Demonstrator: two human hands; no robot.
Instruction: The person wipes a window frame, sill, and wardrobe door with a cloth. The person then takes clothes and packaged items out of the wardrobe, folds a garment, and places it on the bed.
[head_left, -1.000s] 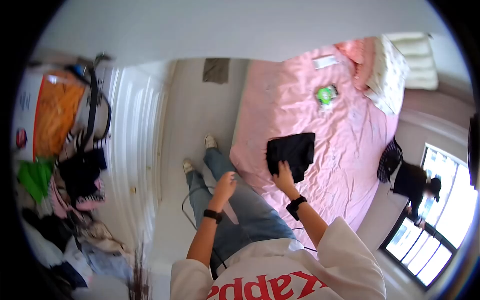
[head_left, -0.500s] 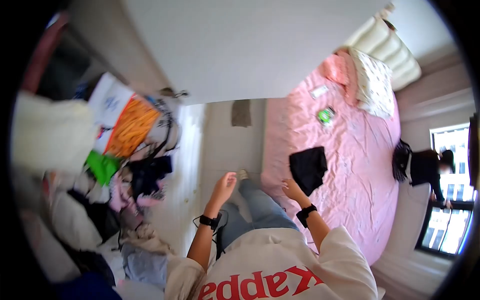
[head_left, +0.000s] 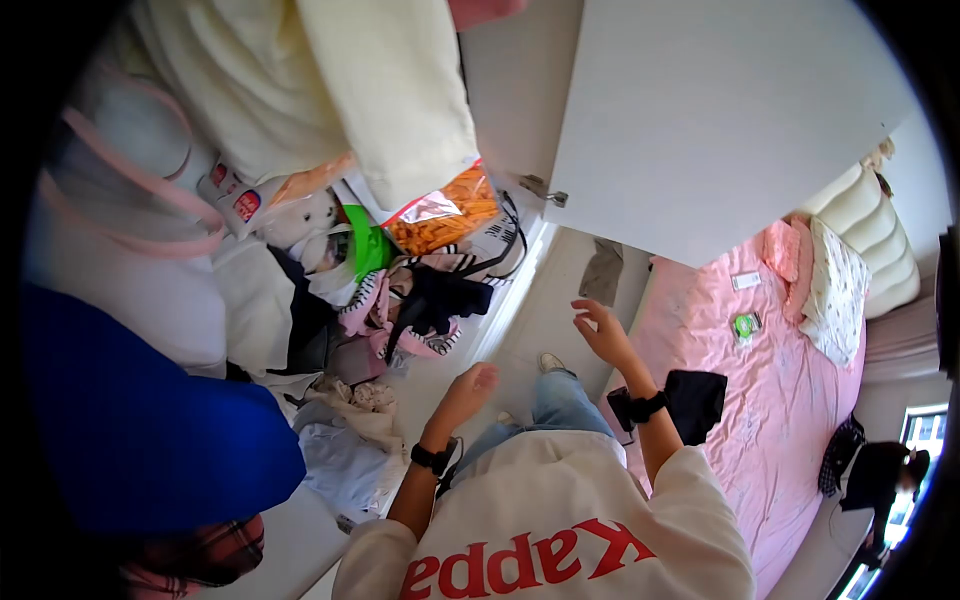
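My left hand [head_left: 466, 395] is raised in front of my body with loosely bent fingers and nothing visible in it. Nearest to it is the wardrobe's heap of clothes, with a black garment [head_left: 445, 298] and a light grey-blue garment [head_left: 345, 450]. My right hand [head_left: 603, 335] hangs in the air over the floor, fingers apart and holding nothing. Beyond my right wrist a folded black garment [head_left: 697, 403] lies on the pink bed [head_left: 770, 420]. Neither hand touches anything.
A white wardrobe door [head_left: 730, 110] stands open ahead. Inside hang cream clothes [head_left: 390, 90] and a blue garment [head_left: 160, 420], above a bag with orange contents [head_left: 450, 215]. A grey mat [head_left: 602, 272] lies on the floor. Another person [head_left: 875, 475] is by the window.
My view has turned left toward the wardrobe, so more hanging clothes show. My right hand has moved forward, away from beside the black garment. Both hands remain without anything in them.
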